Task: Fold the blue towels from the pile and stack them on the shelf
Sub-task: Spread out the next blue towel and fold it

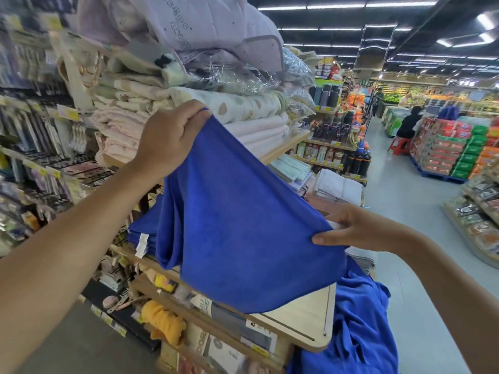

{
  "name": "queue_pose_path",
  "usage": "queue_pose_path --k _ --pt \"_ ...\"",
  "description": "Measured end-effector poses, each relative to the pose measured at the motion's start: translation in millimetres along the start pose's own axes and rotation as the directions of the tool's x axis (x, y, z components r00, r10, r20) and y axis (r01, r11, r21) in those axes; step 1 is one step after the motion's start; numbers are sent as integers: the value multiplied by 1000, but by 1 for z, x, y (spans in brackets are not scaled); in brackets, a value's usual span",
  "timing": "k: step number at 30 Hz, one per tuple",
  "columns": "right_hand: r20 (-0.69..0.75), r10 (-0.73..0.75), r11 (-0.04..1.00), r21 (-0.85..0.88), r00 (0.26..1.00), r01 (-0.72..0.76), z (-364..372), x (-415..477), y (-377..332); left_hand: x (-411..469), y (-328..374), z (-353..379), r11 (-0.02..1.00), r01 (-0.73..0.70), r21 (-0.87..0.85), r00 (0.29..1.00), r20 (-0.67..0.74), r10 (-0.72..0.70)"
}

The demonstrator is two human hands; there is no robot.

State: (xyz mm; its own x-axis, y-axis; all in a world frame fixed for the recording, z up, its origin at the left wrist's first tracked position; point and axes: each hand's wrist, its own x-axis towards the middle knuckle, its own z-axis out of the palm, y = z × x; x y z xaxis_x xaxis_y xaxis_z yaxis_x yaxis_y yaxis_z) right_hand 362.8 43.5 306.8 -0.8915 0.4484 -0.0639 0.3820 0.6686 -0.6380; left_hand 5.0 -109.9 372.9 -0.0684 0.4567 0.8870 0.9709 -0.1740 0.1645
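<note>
A blue towel (237,217) hangs spread between my two hands above the wooden shelf (305,319). My left hand (170,139) pinches its upper corner, raised high in front of the pink linens. My right hand (356,228) pinches the lower right corner, held further down. The towel sags in folds on its left side. Behind it, a stack of folded blue towels (143,225) with a white tag lies on the shelf. A loose pile of blue towels (359,325) lies crumpled at the lower right, beyond the shelf's end.
Folded pink and patterned blankets (189,109) fill the shelf above. Hanging utensils (40,147) line the rack at left. A lower shelf holds yellow cloths (164,322) and packaged goods. The aisle floor (405,201) runs off to the right, with seated people and stacked boxes (448,149) far away.
</note>
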Motion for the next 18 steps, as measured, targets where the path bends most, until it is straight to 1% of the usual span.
queue_pose_path --k 3,5,6,7,8,9,10,11,12,14,16,18 --pt "11 -27 982 188 1000 24 0 -6 9 -10 -7 -1 996 54 -67 998 -15 -55" --pt "24 6 928 373 1000 -14 0 -10 19 -19 -13 -2 987 105 -123 993 -32 -110" --pt "34 7 900 435 999 -22 3 -11 21 -25 -15 -3 981 130 -145 990 -34 -136" --pt "-19 -9 902 431 1000 16 9 -10 25 -32 -17 -3 975 155 -160 987 -27 -161" --pt "-129 -25 933 352 991 70 15 -9 27 -41 -19 -2 968 180 -172 982 -16 -186" --pt "-281 -39 969 224 959 105 22 -6 29 -52 -21 -1 961 206 -183 977 -8 -211" --pt "-421 -48 992 89 906 94 29 -3 32 -64 -23 0 953 232 -196 972 -2 -237" --pt "-514 -50 995 48 857 87 36 -1 34 -76 -25 3 943 259 -211 965 6 -264" --pt "-570 -41 990 86 820 109 42 0 33 -88 -27 5 931 286 -225 957 20 -289" --pt "-596 39 984 163 802 73 53 2 38 -107 -31 11 909 338 -243 941 53 -335" --pt "-600 116 989 142 792 -38 64 6 43 -123 -37 18 887 388 -250 922 96 -376" --pt "-640 188 981 153 745 -117 75 11 46 -136 -44 24 861 416 -292 909 146 -390"
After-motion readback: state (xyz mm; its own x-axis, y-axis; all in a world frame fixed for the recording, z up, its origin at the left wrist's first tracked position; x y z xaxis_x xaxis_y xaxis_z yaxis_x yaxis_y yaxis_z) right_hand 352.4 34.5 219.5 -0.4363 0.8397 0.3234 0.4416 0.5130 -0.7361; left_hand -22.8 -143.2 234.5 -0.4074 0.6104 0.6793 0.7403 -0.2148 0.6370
